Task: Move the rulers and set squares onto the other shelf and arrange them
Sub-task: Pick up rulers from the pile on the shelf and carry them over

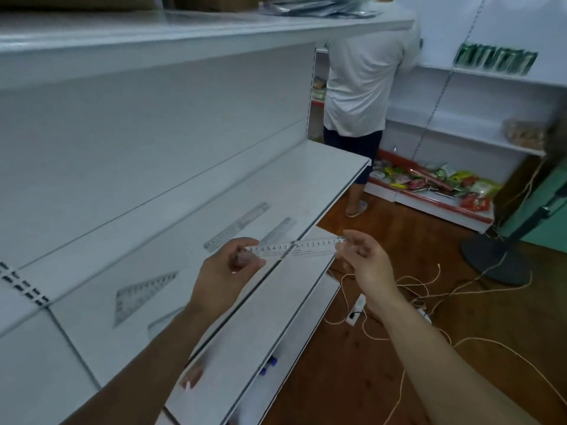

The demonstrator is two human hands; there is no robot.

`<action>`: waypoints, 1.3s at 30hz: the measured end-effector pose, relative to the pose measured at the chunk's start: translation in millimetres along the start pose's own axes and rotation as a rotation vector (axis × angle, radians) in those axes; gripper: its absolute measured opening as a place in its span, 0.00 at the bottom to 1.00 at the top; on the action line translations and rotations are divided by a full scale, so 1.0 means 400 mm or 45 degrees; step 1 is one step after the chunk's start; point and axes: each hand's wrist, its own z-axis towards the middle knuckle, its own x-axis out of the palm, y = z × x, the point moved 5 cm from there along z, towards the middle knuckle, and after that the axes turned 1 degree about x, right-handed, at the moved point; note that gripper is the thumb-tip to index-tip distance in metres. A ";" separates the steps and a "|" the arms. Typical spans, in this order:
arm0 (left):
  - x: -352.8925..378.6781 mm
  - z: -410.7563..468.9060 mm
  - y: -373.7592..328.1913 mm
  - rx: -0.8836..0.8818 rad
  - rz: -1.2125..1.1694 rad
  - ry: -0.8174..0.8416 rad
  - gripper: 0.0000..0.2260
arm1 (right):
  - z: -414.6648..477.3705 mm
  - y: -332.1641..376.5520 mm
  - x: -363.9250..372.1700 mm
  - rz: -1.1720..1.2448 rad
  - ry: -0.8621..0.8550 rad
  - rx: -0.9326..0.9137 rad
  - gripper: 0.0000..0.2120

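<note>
A: What's in hand right now?

B: One clear ruler (294,249), held level at about 6 o'clock of the view, just below centre. The left hand (228,271) pinches its left end between thumb and curled fingers. The right hand (366,265) pinches the right end with its fingertips, the other fingers loosely bent. Neither hand has hold of anything else.

A: Where is it against the shelving?

B: In the air, crossing the front edge of the middle shelf (306,179) and touching only the hands.

A: What lies on that shelf?

B: A far ruler (236,227) at 10 o'clock from the held one and a near ruler (279,230) at 11 o'clock, roughly parallel and apart. A set square (141,297) lies at 8 o'clock from the left hand. A second set square (162,322) sits just beside it, partly hidden by the left forearm.

A: So which step is this?

B: Placing, I'd judge. This shelf looks like the destination, with pieces laid out in a row. How many wait elsewhere I cannot tell.

A: And the next move?

B: Probably to turn the ruler to the slant of the other two and lower it flat on the near ruler's 3 o'clock side. It should leave a gap and sit well back from the front edge. Both ends should be let go together.
</note>
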 end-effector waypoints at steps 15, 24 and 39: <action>-0.092 0.203 0.115 -0.195 0.182 -0.371 0.11 | 0.396 -0.001 0.268 -0.124 0.457 0.003 0.14; -0.132 0.225 0.163 -0.342 0.478 -0.676 0.13 | 0.599 -0.002 0.407 -0.622 1.036 -0.431 0.17; -0.136 0.239 0.177 -0.535 0.996 -0.466 0.12 | 0.704 -0.063 0.498 -0.755 1.278 -1.232 0.21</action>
